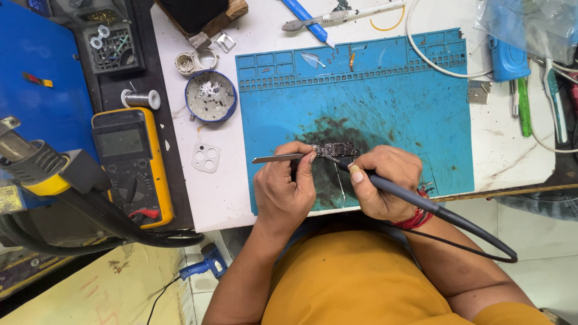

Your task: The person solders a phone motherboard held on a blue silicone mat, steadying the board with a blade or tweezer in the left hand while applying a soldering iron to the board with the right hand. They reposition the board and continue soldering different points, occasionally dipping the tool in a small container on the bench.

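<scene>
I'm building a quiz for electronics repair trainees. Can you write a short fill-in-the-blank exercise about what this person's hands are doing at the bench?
1. The left hand holds metal ____ against the small circuit board.
2. The right hand grips a black soldering ____ with a cable.
3. The board lies on a ____ coloured repair mat.
4. Left of the mat sits a yellow ____ with a blank display.

Missing words: tweezers; iron; blue; multimeter
</scene>
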Demonstrator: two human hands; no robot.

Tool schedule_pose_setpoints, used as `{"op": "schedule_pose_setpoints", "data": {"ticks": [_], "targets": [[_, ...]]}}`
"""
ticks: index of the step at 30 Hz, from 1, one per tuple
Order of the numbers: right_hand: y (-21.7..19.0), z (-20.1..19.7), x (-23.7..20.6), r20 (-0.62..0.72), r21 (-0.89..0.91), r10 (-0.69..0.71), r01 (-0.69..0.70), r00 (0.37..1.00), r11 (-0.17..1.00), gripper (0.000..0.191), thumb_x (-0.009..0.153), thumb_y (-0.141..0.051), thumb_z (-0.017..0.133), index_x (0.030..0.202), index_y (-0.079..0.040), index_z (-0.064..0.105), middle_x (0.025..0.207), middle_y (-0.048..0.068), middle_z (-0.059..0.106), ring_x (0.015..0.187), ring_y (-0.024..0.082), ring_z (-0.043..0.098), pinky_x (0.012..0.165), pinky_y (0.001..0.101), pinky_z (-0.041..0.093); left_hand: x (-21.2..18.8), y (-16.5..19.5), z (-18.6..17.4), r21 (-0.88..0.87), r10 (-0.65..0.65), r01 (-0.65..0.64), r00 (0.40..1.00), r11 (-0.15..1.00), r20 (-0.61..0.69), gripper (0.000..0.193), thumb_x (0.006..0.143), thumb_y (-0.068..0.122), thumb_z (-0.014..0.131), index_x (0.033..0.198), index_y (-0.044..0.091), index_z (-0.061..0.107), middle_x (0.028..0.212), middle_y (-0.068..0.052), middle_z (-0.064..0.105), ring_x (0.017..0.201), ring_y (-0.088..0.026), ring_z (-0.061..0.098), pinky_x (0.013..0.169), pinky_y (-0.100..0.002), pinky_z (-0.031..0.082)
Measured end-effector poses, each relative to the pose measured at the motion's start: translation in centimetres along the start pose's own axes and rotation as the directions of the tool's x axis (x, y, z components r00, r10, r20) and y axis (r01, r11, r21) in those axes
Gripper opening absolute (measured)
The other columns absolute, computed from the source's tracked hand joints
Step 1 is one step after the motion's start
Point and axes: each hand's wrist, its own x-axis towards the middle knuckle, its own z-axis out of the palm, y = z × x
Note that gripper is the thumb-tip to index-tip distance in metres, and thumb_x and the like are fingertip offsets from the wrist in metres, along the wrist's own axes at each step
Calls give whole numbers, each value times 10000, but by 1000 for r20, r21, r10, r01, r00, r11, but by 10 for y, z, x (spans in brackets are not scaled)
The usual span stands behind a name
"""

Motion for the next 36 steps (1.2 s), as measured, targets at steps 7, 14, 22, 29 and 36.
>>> {"op": "schedule_pose_setpoints", "data": {"ticks": [7,14,22,29,36], "targets": [[-1,0,1,-2,-35,30,-30,1000,999,84,927,-71,662,856,-39,629,723,93,643,618,263,635,602,353,486,-1,0,0,-12,-50,50,999,999,-4,73,986,26,706,1007,30,635,916,-73,719,634,-198,677,574,-316,517],[-1,0,2,0,-34,13,-13,1000,999,86,920,-70,668,851,-40,628,726,98,645,616,268,633,598,355,482,-1,0,1,-6,-55,55,998,998,-7,80,982,27,707,1010,32,632,894,-76,718,628,-195,677,573,-316,517],[-3,-1,3,0,-32,18,-18,1000,999,69,917,-60,666,861,-37,632,733,97,649,622,266,638,604,354,488,-1,0,0,-2,-73,73,997,997,5,75,979,27,707,1009,32,638,882,-71,721,622,-190,687,563,-311,520],[-3,1,3,5,-36,19,-19,1000,999,66,913,-59,674,869,-36,631,751,98,663,635,269,648,611,354,494,-1,0,1,-6,-39,39,999,999,-7,77,982,23,703,992,23,627,943,-84,730,651,-195,691,583,-310,529],[-2,1,2,9,-43,2,-1,1000,999,70,905,-60,675,859,-36,628,744,101,656,632,273,644,608,360,489,-1,0,0,-10,-48,48,999,999,-1,73,979,23,707,995,24,635,935,-81,727,649,-201,688,585,-315,526]]}}
